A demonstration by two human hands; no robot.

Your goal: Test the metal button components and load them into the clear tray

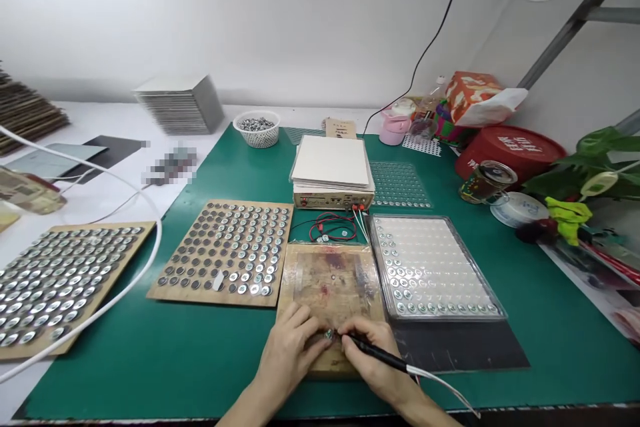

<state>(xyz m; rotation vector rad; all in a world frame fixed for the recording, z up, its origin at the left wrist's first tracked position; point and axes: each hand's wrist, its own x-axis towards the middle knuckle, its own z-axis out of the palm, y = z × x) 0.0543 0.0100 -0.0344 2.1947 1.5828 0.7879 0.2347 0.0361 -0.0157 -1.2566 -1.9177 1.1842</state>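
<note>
from the head view, our left hand pinches a tiny round silver metal piece on the worn brown wooden board. our right hand is closed around a thin black pen tool, its tip at the piece.

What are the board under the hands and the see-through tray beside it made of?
The board, under the left hand and the right hand gripping a black probe, looks like bare wood, maybe plywood: tan, matt, stained red-brown. The tray on its right looks like thin clear plastic: glossy, see-through, moulded into round pockets.
</note>
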